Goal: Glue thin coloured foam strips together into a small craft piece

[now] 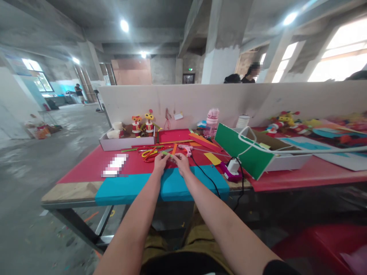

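My left hand (pixel 160 163) and my right hand (pixel 181 163) meet above the table, fingers closed in a pinch. Between the fingertips shows a small light-green strip (pixel 166 153), gripped from both sides; it looks like paper, and the fingers cover much of it. Just beyond the left hand lie yellow-handled scissors (pixel 149 154). A pink hot glue gun (pixel 186 148) rests behind my right hand, and an orange strip (pixel 174 149) lies between the two. Beneath my wrists a blue sheet (pixel 126 187) covers the table's front edge.
At the back left, a white box (pixel 127 143) holds paper cups and figures with yellow eyes. A blurred phone-like object (pixel 115 165) lies on the left. To the right are a purple power strip (pixel 231 173), a black cord, a leaning green board (pixel 243 151) and a pink bottle (pixel 212 122).
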Demonstrator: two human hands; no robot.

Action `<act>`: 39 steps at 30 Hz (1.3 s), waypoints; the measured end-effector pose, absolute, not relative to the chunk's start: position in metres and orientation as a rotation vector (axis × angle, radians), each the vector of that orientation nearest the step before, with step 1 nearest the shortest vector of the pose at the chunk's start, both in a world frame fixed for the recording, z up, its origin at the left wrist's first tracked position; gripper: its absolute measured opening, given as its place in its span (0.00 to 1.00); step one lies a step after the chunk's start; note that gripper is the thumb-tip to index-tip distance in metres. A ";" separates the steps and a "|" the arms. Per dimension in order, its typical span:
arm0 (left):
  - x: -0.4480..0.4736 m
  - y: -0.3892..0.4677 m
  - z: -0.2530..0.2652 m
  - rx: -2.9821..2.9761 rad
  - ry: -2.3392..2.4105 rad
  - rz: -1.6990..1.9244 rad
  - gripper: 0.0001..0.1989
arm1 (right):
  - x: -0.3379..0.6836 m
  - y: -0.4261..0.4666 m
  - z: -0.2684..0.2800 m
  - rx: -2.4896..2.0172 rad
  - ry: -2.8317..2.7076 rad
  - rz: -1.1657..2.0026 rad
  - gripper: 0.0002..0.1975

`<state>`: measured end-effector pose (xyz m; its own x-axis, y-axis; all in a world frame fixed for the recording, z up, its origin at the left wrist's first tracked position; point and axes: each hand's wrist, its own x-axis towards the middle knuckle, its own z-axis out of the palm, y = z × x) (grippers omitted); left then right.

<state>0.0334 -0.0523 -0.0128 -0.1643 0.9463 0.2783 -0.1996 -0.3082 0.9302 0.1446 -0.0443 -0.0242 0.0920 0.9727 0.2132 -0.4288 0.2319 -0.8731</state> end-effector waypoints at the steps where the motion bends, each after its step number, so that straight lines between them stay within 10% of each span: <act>1: 0.033 -0.052 -0.013 1.191 0.975 1.628 0.14 | 0.145 -0.045 -0.023 -0.732 -0.931 1.198 0.20; 39: 0.031 -0.042 -0.021 1.236 0.984 1.585 0.16 | 0.145 -0.050 -0.021 -0.680 -1.051 1.225 0.15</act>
<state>0.0314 -0.0425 -0.0214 -0.1252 0.9495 0.2878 -0.1631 -0.3058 0.9380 0.1448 -0.0496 -0.0207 -0.0019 0.9630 0.2695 -0.4132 0.2447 -0.8772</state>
